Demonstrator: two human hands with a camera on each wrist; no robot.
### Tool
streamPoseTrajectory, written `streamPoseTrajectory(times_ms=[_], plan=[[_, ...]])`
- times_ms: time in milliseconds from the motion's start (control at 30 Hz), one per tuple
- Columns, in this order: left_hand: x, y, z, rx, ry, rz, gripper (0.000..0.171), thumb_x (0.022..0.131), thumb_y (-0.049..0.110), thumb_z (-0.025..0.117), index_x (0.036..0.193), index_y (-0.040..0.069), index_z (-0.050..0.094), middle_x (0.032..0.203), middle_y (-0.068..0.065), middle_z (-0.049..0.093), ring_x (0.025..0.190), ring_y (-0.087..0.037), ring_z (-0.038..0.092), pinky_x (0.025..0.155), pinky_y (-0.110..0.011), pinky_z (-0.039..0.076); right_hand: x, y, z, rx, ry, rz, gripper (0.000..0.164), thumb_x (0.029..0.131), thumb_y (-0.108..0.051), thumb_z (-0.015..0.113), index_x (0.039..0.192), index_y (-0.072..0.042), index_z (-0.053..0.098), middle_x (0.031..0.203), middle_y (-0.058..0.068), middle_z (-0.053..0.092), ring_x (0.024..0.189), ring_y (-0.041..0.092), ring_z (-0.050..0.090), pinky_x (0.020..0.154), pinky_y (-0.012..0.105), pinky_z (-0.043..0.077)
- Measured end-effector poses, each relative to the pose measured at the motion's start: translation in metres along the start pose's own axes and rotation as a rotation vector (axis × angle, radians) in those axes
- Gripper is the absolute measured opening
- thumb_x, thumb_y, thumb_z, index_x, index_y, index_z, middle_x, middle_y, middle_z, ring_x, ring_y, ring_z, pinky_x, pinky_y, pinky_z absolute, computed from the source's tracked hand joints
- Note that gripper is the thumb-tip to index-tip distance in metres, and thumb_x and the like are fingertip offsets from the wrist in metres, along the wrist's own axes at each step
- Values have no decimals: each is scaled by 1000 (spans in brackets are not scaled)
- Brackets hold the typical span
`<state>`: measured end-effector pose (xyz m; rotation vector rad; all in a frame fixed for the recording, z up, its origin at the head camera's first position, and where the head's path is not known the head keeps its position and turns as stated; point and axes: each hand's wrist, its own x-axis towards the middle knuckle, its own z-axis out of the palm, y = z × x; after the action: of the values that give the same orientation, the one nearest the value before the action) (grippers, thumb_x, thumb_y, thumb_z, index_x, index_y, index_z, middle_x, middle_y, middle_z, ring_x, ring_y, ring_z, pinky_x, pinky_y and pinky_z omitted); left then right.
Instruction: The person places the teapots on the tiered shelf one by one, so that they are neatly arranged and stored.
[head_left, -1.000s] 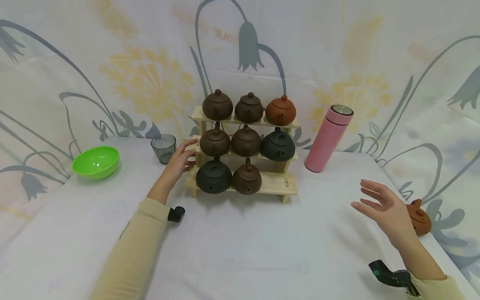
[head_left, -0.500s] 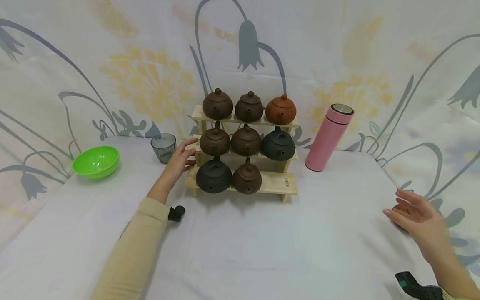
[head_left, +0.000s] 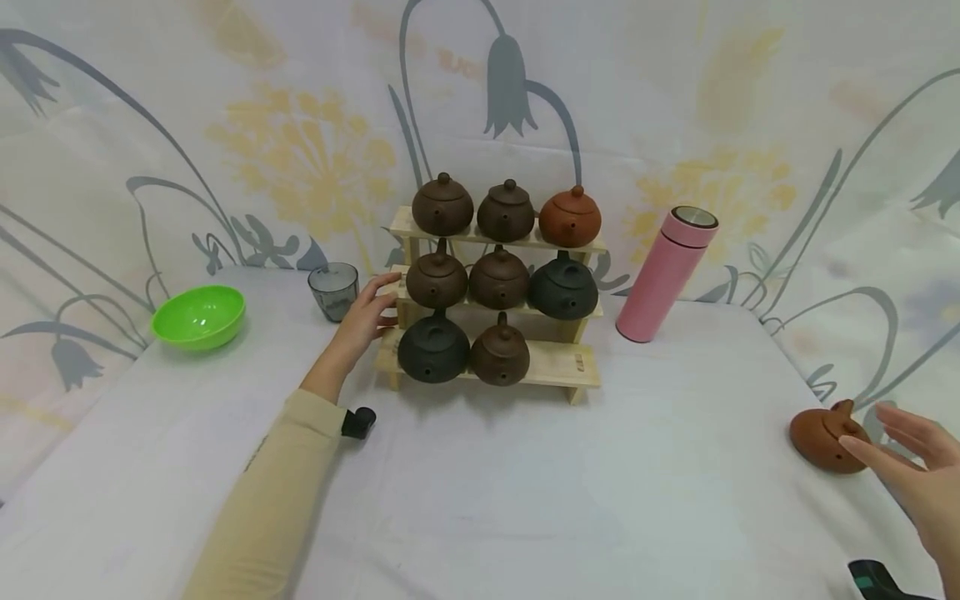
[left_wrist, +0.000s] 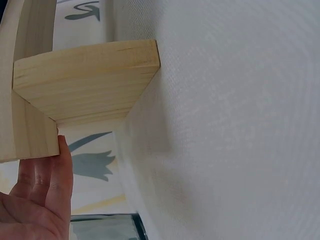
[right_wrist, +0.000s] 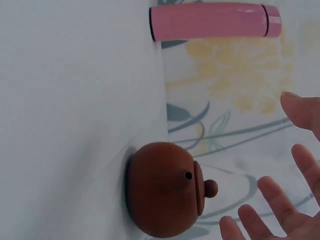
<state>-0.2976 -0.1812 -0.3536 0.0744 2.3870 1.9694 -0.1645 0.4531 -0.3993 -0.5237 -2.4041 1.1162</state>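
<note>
My left hand [head_left: 362, 318] grips the left end of a three-tier wooden stand [head_left: 558, 361], its fingers at the end of the middle shelf. In the left wrist view those fingers lie along the edge of the wood [left_wrist: 90, 85]. Clay teapots fill the upper two tiers; a black teapot [head_left: 433, 348] and a brown teapot [head_left: 500, 354] stand on the bottom one, whose right part is bare. At the right table edge my right hand [head_left: 926, 479] hovers with spread fingers beside a reddish-brown teapot [head_left: 817, 439]. The right wrist view shows space between the fingers and this teapot [right_wrist: 162, 195].
A pink thermos [head_left: 663, 279] stands right of the stand. On the left are a grey glass cup [head_left: 334, 292] and a green bowl [head_left: 198, 318]. Patterned cloth [head_left: 300, 150] hangs behind the white table [head_left: 525, 500].
My right hand has moved right and toward the front right, passing over the reddish-brown teapot and uncovering it. My left hand stays at the stand. The head view has shifted slightly.
</note>
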Motion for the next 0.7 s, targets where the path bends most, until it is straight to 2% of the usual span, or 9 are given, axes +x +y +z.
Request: streamPoseTrajectory(times_ms=[67, 100, 167, 300, 400, 500, 600, 700], plan=[[0, 0, 1, 1, 0, 0, 47, 100, 28, 36, 146, 18, 30, 130, -23, 43, 108, -38, 51, 92, -44, 38, 7, 16, -2, -41, -8, 47, 66, 87, -22, 66, 145, -23, 34, 150, -4, 24, 139, 23, 15, 106, 42, 24], [0, 0, 1, 1, -1, 0, 47, 100, 28, 35, 146, 18, 30, 130, -23, 43, 108, -37, 51, 92, -43, 38, 9, 23, -3, -49, -18, 56, 67, 87, -24, 66, 146, -23, 33, 152, -1, 22, 139, 29, 13, 104, 52, 22], [0, 1, 1, 1, -4, -2, 47, 100, 28, 35, 146, 18, 30, 130, -23, 43, 108, -37, 51, 91, -42, 38, 14, 37, -4, -55, -56, 69, 70, 87, -28, 66, 147, -26, 30, 153, 1, 18, 138, 37, 9, 99, 64, 18], [0, 1, 1, 1, -3, -4, 47, 100, 28, 35, 146, 19, 30, 131, -22, 43, 109, -37, 50, 92, -43, 38, 17, 47, -5, -20, -167, 66, 74, 88, -31, 64, 149, -27, 22, 154, 0, 11, 135, 45, 3, 95, 69, 15], [0, 2, 1, 7, -2, -5, 47, 100, 28, 35, 146, 19, 29, 132, -23, 43, 110, -38, 50, 93, -44, 37, 19, 38, -5, -26, -258, 111, 80, 89, -35, 63, 150, -22, 14, 155, 10, -1, 133, 49, -1, 94, 69, 15], [-1, 1, 1, 4, 1, -9, 46, 100, 28, 35, 146, 20, 30, 131, -22, 43, 109, -37, 50, 92, -44, 37, 21, 26, -5, -50, -336, 165, 85, 88, -41, 62, 150, -23, 6, 152, 19, -12, 131, 52, -6, 93, 70, 13], [-1, 1, 1, 0, 1, -9, 46, 100, 28, 35, 146, 20, 30, 131, -21, 43, 109, -37, 50, 92, -44, 37, 26, 21, -3, -69, -422, 147, 86, 88, -43, 60, 150, -28, 1, 149, 23, -17, 129, 52, -13, 92, 72, 9], [-1, 2, 1, -1, 3, -8, 46, 100, 28, 36, 145, 20, 31, 131, -21, 43, 109, -37, 50, 93, -45, 37, 32, 21, 0, -98, -488, 84, 88, 88, -43, 61, 150, -26, 1, 147, 28, -17, 128, 54, -14, 91, 72, 8]])
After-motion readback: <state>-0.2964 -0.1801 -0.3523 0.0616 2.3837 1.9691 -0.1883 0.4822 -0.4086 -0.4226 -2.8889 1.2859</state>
